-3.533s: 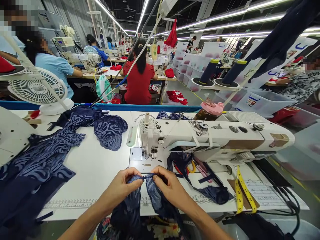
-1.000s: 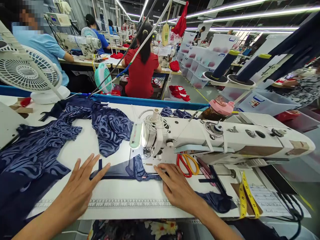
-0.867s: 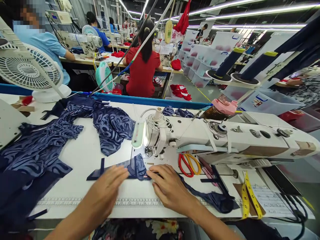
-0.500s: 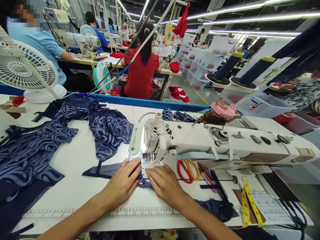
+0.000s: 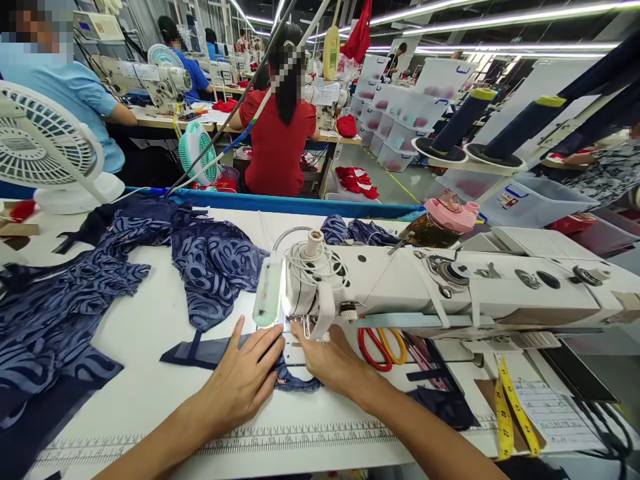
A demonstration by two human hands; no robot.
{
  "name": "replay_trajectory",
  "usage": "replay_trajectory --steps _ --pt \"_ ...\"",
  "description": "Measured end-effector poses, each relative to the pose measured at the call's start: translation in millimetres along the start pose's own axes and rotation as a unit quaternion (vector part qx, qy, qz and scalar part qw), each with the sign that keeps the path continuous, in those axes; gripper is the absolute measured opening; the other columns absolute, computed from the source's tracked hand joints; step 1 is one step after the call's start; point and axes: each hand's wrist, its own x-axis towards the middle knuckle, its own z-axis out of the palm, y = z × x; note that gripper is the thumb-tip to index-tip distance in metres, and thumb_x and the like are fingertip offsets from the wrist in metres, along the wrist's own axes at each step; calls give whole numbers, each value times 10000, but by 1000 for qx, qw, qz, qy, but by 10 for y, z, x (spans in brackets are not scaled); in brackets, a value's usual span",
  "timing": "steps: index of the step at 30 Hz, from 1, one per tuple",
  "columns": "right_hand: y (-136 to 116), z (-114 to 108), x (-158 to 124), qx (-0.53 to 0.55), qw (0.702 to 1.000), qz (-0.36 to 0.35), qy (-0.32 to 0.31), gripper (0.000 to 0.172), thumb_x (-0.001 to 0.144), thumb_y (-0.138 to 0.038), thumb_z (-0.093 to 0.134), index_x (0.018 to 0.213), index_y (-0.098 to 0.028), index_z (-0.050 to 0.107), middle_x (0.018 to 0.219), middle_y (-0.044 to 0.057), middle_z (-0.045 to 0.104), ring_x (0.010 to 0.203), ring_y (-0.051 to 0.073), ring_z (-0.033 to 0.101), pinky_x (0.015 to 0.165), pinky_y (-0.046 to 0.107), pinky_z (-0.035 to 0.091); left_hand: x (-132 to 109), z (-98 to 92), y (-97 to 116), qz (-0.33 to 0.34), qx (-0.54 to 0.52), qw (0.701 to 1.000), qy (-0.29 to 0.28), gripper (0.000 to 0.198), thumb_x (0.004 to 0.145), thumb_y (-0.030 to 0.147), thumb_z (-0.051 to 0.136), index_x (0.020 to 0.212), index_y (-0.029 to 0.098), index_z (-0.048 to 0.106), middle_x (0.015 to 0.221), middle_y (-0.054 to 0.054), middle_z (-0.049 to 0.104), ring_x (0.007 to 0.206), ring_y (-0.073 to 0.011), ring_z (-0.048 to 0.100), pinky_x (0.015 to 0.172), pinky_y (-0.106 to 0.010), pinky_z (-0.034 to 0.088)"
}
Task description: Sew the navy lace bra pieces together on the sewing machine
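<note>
My left hand (image 5: pixel 250 373) lies on a dark blue garment piece (image 5: pixel 297 383), fingers spread, their tips just left of the needle area. Part of the patterned piece shows between my hands, and its sheer navy strip (image 5: pixel 195 352) stretches out to the left. At the presser foot of the white sewing machine (image 5: pixel 390 277) is my right hand (image 5: pixel 333 360). One of its digits points at the foot. The machine head hides the others, so I cannot tell whether they grip anything. Red-handled scissors (image 5: pixel 374 353) and a yellow-handled pair (image 5: pixel 395 345) lie to the right.
Patterned navy garments (image 5: pixel 75 293) cover the table's left side, beside a white fan (image 5: pixel 45 143). A printed ruler (image 5: pixel 280 437) runs along the front edge. At right lie a yellow tape measure (image 5: pixel 505 413) and paper sheet (image 5: pixel 555 407). Co-workers sit beyond.
My right hand has moved forward from the cloth to the presser foot, behind the machine head. The left hand stays on the cloth, its index finger raised more. The view has shifted slightly.
</note>
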Motion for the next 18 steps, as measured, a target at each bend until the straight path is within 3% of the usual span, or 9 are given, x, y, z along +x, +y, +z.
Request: replay_trajectory --steps 3,10,18 --pt "91 -35 -132 -14 1000 4 -2 255 833 -65 406 897 -191 618 764 58 689 660 206 620 576 289 381 97 -6 -20 11 -32 999 -18 462 958 208 407 1415 139 418 1471 -127 474 1356 -263 414 1182 -597 140" --pt "187 105 -232 61 982 9 179 225 923 -110 363 877 -182 571 673 25 642 561 160 572 534 259 337 185 76 -23 -15 -75 997 -14 508 931 205 437 1434 146 401 1425 -159 493 1325 -288 452 1137 -546 302" --pt "196 117 -226 56 966 -29 252 217 954 -109 378 942 -167 587 677 22 642 555 140 577 521 252 341 134 55 76 -26 -53 998 -6 485 942 175 428 1426 146 411 1419 -179 495 1347 -312 431 1107 -590 343"
